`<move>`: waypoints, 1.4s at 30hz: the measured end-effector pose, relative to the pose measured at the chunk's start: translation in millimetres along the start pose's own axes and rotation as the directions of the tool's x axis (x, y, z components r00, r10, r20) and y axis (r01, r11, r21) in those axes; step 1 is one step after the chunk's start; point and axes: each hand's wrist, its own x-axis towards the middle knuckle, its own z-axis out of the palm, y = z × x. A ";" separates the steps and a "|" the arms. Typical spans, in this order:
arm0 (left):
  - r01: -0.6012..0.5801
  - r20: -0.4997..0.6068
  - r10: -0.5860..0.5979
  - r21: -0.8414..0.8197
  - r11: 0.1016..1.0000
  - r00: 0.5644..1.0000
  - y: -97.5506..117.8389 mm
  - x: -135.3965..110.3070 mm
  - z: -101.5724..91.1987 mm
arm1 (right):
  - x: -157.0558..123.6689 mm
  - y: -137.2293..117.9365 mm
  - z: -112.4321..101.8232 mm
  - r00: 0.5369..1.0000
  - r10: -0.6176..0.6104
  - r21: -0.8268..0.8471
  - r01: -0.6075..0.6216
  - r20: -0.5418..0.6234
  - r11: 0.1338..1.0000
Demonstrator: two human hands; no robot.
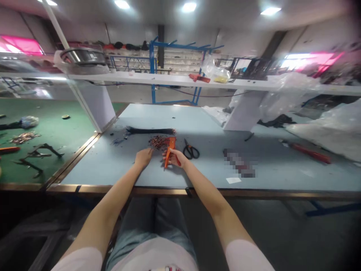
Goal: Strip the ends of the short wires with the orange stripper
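My right hand is wrapped round the handles of an orange hand tool that looks like a wire stripper, its head pointing away from me. At the near left edge of a heap of small copper-coloured and dark bits is my left hand, its fingers pressed together. Whatever they may pinch is too small to make out. Beyond the heap lies a bundle of black wires. Black-handled scissors rest just right of my right hand, blades pointing away.
A white shelf spans the back of the blue-grey table. A blurred-out object, a white paper slip and a red tool lie to the right. Plastic sheeting covers the far right. A green table adjoins at left.
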 end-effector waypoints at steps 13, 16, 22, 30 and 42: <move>0.044 0.051 -0.044 -0.008 0.999 0.998 -4.6 6.5 2.4 | 5.9 -3.6 -1.2 0.996 0.084 0.020 -0.083 -0.015 0.996; 0.035 0.051 -0.036 0.021 0.999 0.998 -2.5 5.6 0.8 | 9.0 -2.6 -2.7 0.995 0.099 0.038 -0.099 0.004 0.994; 0.002 0.025 -0.003 0.030 1.000 1.000 0.7 -0.3 -2.0 | 11.1 -3.7 -0.3 0.993 0.115 0.032 -0.115 0.021 0.993; -0.043 -0.018 0.041 -0.081 0.996 0.999 -7.6 3.8 6.4 | 17.4 -1.1 -5.5 0.991 0.137 0.049 -0.137 0.015 0.989; -0.040 -0.178 -0.059 -0.510 0.859 0.982 -4.8 -5.0 2.9 | 10.9 -1.6 -4.9 0.991 0.127 -0.003 -0.128 -0.046 0.992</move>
